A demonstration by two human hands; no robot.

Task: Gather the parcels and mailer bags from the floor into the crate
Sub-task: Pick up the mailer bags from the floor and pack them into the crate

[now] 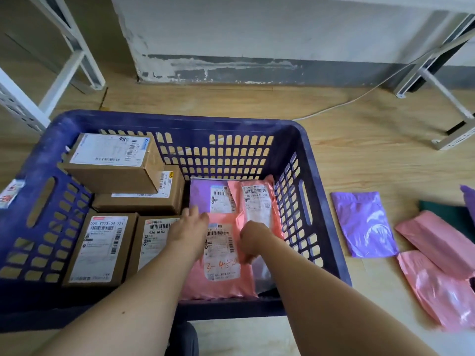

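The crate point(164, 118) is dark blue, its walls pierced by a regular grid of slots. Inside it, the far left parcel point(110, 173) and the near left parcel point(102, 250) are plain brown cardboard with white labels and black barcodes. By the crate's right wall are a purple mailer bag point(200, 194), a far pink mailer bag point(257, 204) and a near pink mailer bag point(221, 255) whose white label carries orange handwriting. The floor point(359, 155) is pale wood grain. Toward its right edge lie a glossy purple bag point(363, 224), a pink bag point(434, 237), a second pink bag point(437, 289) and something dark green point(447, 214).
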